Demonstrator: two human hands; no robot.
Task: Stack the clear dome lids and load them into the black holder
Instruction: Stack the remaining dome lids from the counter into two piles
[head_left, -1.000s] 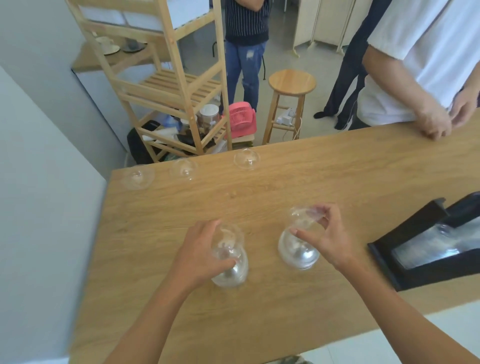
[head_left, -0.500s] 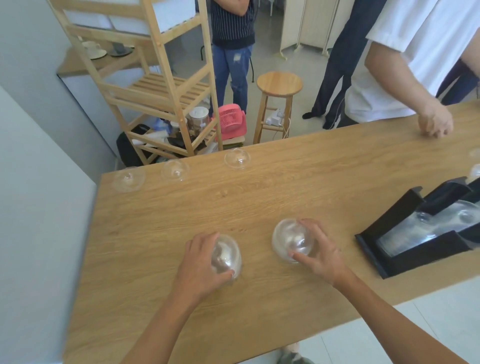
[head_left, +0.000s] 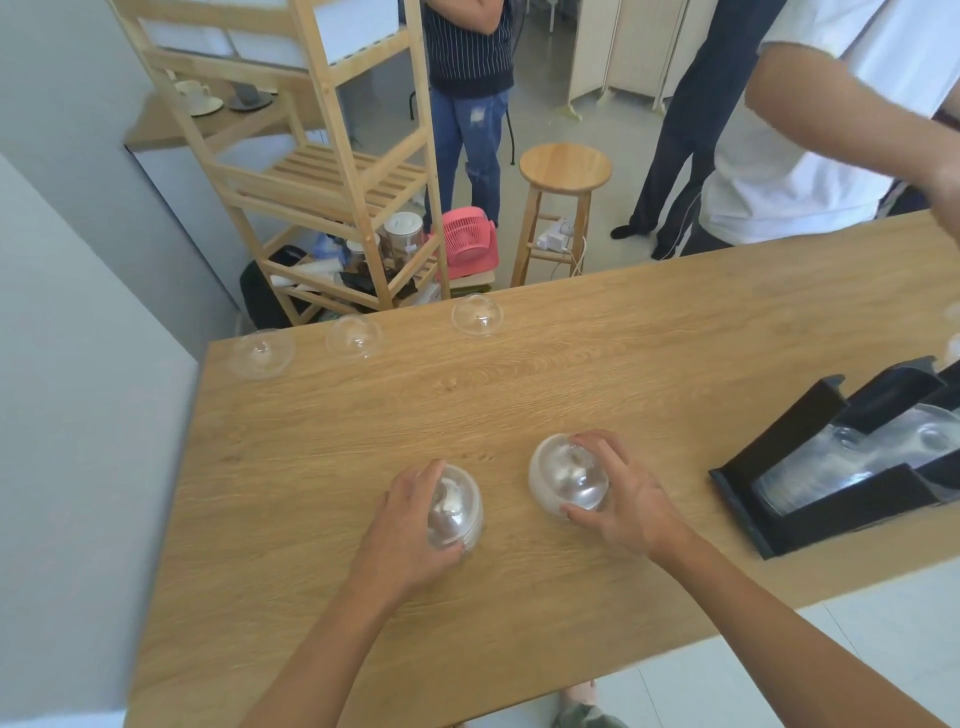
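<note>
— On the pale wooden table (head_left: 649, 374)?
— At right, the angular black holder (head_left: 779, 441) cradles nested lids (head_left: 831, 462). Near centre, the left hand (head_left: 400, 535) curls round clear plastic dome lids (head_left: 460, 506); the right hand (head_left: 628, 501) grips a second clear dome stack (head_left: 561, 475).
— Beyond?
— Three smooth single domes (head_left: 477, 314), far edge.

Single head view, looking forward-down, close over wooden table (head_left: 597, 364).

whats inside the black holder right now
A nested row of clear dome lids lies on its side inside the black holder. Their count cannot be told: the holder's front wall covers their lower edges and the right end runs out of frame.
</note>
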